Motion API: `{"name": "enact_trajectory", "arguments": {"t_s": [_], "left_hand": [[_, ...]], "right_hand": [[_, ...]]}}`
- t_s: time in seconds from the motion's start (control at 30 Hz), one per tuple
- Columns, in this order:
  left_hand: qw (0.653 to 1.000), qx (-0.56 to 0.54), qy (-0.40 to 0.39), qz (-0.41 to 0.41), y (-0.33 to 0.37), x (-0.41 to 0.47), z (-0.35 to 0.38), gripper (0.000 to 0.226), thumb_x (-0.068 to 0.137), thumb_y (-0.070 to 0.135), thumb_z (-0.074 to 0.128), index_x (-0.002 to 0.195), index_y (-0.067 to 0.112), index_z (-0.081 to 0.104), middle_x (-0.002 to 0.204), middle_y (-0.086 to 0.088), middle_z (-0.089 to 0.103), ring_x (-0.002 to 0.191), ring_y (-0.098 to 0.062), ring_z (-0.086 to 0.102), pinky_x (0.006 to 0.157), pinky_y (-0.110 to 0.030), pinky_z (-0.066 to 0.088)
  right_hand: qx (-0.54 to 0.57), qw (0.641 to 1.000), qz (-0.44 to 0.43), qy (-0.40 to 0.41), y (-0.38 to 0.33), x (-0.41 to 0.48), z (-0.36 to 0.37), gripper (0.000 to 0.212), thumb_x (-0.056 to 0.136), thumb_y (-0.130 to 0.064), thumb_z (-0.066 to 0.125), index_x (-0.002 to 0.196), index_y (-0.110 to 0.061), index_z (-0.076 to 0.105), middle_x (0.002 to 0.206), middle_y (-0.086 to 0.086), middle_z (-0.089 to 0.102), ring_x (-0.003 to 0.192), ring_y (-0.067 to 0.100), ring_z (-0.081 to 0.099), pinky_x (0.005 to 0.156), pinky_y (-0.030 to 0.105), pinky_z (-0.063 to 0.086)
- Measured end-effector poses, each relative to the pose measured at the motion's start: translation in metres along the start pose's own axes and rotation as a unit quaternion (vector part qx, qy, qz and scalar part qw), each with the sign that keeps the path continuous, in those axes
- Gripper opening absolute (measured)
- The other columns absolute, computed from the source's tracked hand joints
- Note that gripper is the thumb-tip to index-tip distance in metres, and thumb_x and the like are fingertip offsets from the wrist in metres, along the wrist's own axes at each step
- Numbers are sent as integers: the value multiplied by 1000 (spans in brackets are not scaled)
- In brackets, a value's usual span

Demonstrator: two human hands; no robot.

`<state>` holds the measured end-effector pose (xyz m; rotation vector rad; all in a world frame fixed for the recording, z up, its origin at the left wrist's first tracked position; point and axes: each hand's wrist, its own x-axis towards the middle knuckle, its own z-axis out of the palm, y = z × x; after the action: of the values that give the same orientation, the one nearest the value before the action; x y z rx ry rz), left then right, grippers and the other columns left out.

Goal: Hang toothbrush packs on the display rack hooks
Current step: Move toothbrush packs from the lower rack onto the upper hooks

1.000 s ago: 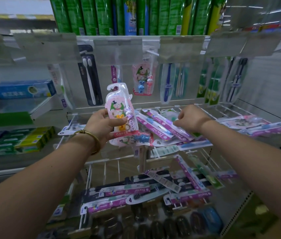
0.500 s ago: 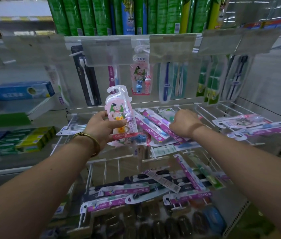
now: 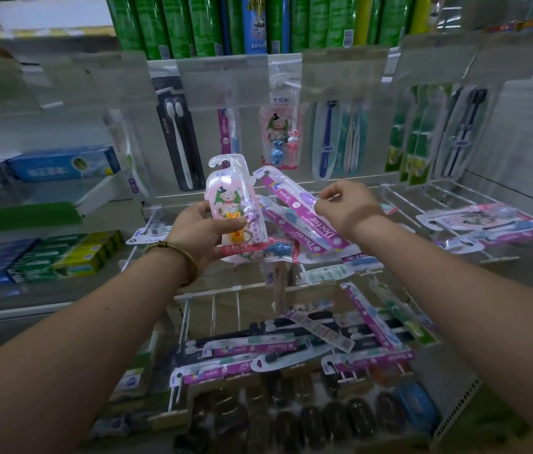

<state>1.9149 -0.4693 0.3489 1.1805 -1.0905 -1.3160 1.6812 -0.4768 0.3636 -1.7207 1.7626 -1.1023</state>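
The left hand holds a pink children's toothbrush pack upright by its lower half. The thumb is pressed across the front and the other fingers are wrapped behind, so the hanger cutout at the top is left free and points up toward the rack; this looks like a pack made ready for hanging. Its likely home is the hook above and a little to the right, where a matching children's pack already hangs. The right hand has its fingers curled onto the edge of a purple Doctor toothbrush pack, which is tilted up out of the pile with its hanger end highest. The back of the hand faces the camera, so which fingers do the pinching cannot be told. Both packs are above the upper wire tray and not yet on any hook. That tray holds loose packs: more purple Doctor ones under the hands, a children's pack with a blue toy, and a few well apart at the right end. The lower wire basket holds further Doctor packs and dark-handled brushes lying flat and crossed. Below it sit dark rounded cases, too blurred to name.
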Motion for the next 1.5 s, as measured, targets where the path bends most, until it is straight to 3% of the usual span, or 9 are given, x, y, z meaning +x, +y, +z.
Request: {"name": "enact_trajectory", "arguments": {"t_s": [0.1,0.23,0.37,0.47,0.6,0.77,0.93,1.3,1.5], "left_hand": [[1000,2,5,-3,3,-6,-9,45,81,-3,74,122,5,58,107,-14,75,89,-31,75,66,-42,62],[1000,-7,2,22,6,-18,-23,45,81,-5,74,122,2,57,108,-17,74,90,-32,75,67,-41,61],[999,-14,2,41,11,-31,-36,47,80,-4,75,123,5,57,109,-15,74,94,-32,74,77,-46,61],[999,-27,17,39,14,-41,-47,44,80,-5,74,119,8,58,104,-14,76,89,-32,75,71,-42,62],[998,-17,21,54,11,-54,-60,43,80,-5,74,119,6,58,103,-14,76,88,-30,75,68,-39,62],[998,-10,17,64,12,-67,-73,43,77,-2,75,117,6,59,106,-14,75,90,-28,75,70,-37,62],[997,-19,-15,76,18,-78,-76,49,72,2,75,119,8,60,104,-12,76,93,-28,75,71,-39,63],[995,0,-44,84,21,-89,-78,27,82,-5,69,107,6,64,94,-9,78,87,-24,75,71,-32,63],[994,-26,-56,87,17,-88,-68,31,83,-9,66,109,8,62,100,-11,76,92,-26,75,72,-35,63]], "right_hand": [[106,993,37,-28,-9,-8,7,7,92,-25,65,97,-20,61,90,3,68,77,21,70,71,34,59],[158,985,53,-48,-23,-23,14,14,90,-10,60,78,-14,66,61,1,62,35,6,56,36,10,34],[230,968,70,-65,-31,-34,30,10,85,-8,61,88,-8,71,80,14,72,63,27,71,55,29,51],[266,957,59,-95,-34,-43,39,13,90,-3,61,95,-13,67,86,7,74,68,21,71,60,31,57],[257,957,43,-132,-38,-54,53,16,93,0,59,103,-12,62,105,13,73,95,28,71,82,46,59],[270,951,26,-147,-44,-63,65,21,92,-1,63,111,-11,61,105,10,73,98,27,71,75,43,60],[296,943,12,-151,-50,-67,63,30,89,6,64,108,-17,60,84,3,74,84,23,73,71,43,59],[288,949,7,-129,-57,-79,62,30,90,9,61,103,-17,58,98,10,71,93,28,72,77,48,61],[299,947,-14,-114,-52,-84,53,33,90,10,60,113,-13,55,93,8,70,83,25,72,66,40,59]]}}
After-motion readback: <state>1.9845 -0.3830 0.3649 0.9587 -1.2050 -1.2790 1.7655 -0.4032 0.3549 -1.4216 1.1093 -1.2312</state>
